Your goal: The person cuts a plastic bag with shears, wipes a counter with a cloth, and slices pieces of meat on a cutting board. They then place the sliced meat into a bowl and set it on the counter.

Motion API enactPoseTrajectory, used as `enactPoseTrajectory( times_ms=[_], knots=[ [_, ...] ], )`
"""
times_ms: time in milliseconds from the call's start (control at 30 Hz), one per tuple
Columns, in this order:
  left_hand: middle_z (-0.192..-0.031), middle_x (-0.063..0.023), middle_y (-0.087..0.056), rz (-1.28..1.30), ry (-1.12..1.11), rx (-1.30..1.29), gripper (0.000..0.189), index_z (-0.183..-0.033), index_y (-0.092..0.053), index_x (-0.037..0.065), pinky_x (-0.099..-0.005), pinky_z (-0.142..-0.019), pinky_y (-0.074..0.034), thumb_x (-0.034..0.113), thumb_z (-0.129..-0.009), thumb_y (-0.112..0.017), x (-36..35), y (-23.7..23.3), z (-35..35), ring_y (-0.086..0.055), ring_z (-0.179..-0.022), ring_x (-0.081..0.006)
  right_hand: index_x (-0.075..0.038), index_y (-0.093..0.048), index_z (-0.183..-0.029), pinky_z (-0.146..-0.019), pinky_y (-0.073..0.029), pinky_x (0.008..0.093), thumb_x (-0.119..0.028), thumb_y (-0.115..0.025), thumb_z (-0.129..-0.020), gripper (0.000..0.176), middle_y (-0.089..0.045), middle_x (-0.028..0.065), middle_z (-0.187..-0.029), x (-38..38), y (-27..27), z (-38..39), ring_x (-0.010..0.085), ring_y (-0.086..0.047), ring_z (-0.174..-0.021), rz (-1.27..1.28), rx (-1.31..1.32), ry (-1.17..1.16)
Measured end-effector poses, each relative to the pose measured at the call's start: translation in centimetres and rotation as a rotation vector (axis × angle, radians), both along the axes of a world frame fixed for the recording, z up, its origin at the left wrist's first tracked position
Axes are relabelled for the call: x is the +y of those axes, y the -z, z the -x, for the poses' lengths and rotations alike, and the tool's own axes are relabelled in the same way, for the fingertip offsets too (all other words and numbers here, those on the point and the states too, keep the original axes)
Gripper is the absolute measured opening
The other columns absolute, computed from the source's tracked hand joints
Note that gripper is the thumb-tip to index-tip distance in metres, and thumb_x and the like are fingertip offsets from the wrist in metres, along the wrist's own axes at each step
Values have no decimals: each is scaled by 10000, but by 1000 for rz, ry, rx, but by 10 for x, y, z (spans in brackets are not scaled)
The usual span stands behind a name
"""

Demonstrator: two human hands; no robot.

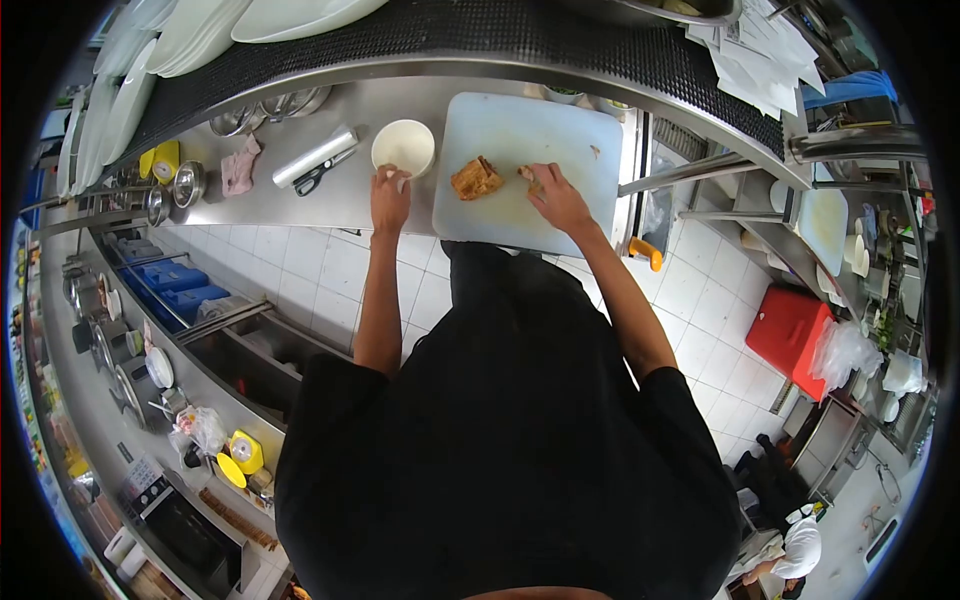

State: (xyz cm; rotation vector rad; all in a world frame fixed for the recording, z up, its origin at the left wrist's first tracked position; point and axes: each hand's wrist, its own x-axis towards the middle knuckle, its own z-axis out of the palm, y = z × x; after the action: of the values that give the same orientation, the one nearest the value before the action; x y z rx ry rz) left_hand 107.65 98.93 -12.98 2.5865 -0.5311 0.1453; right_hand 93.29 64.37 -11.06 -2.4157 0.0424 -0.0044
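Observation:
A white bowl (404, 140) stands on the steel counter, left of a pale cutting board (540, 125). My left hand (390, 203) is at the bowl's near rim, its fingertips closed over the edge. On the board lies a browned chunk of cooked meat (476, 179). Just right of that chunk, my right hand (558, 203) is closed on a small brown piece of meat (527, 174), partly hidden by the fingers. A tiny scrap (596, 152) lies farther right on the board.
Left of the bowl are a roll of plastic wrap (315, 155), black-handled scissors (312, 180), a pink cloth (239, 166) and metal bowls (188, 185). A shelf with white plates (200, 35) overhangs the counter. A yellow-orange handle (646, 253) sticks out right of the board.

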Motion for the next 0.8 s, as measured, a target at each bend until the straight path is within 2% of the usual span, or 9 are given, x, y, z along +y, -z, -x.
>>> enactPoseTrajectory(
  times_ms=[267, 367, 500, 567, 667, 700, 800],
  knots=[
    [-1212, -133, -537, 114, 68, 110, 396, -1200, -637, 99, -462, -939, -502, 34, -820, -730, -1, -31, 37, -602, -1068, -366, -99, -401, -1367, -921, -519, 510, -51, -612, -888, 525, -491, 231, -1283, -11, 8, -10, 465, -593, -1095, -83, 37, -20],
    [-1251, -148, -514, 111, 91, 33, 457, -1254, -611, 115, -459, -916, -520, 30, -822, -735, -2, -43, 38, -577, -1118, -378, -96, -409, -1363, -963, -501, 494, -72, -617, -895, 513, -503, 226, -1292, -18, 4, -4, 438, -569, -1163, -26, 67, -88],
    [-1287, -156, -501, 100, 85, -47, 496, -1300, -598, 130, -466, -957, -494, 59, -830, -741, -8, -52, 31, -518, -1212, -378, -108, -420, -1350, -922, -507, 490, -96, -630, -894, 503, -586, 214, -1165, -17, 9, -9, 423, -602, -1103, 84, 5, -113],
    [-1302, -168, -496, 40, 73, -122, 513, -1326, -586, 130, -473, -993, -462, 114, -839, -745, -18, -61, 13, -495, -1227, -385, -113, -447, -1327, -886, -515, 486, -118, -639, -892, 475, -639, 197, -1069, -15, 5, -13, 410, -633, -1042, 134, -14, -108],
    [-1328, -195, -482, -68, 45, -249, 534, -1362, -566, 120, -484, -1044, -418, 202, -863, -738, -34, -59, -25, -463, -1249, -396, -113, -491, -1280, -833, -526, 478, -161, -647, -904, 410, -680, 169, -971, -17, 6, -21, 396, -664, -949, 73, -11, -112],
    [-1336, -205, -476, -107, 31, -293, 542, -1373, -559, 116, -488, -1060, -404, 233, -873, -733, -38, -56, -40, -453, -1257, -400, -117, -496, -1262, -852, -513, 479, -181, -638, -914, 381, -678, 170, -1004, -15, 5, -21, 394, -660, -970, 60, 66, -99],
    [-1409, -225, -423, -21, -221, -284, 671, -1416, -518, 90, -502, -1047, -420, 375, -856, -754, -43, -11, -89, -465, -1250, -431, -120, -513, -1222, -888, -490, 487, -233, -621, -935, 327, -675, 174, -1072, -12, -2, -32, 394, -653, -1003, -8, 231, -23]
  ],
)
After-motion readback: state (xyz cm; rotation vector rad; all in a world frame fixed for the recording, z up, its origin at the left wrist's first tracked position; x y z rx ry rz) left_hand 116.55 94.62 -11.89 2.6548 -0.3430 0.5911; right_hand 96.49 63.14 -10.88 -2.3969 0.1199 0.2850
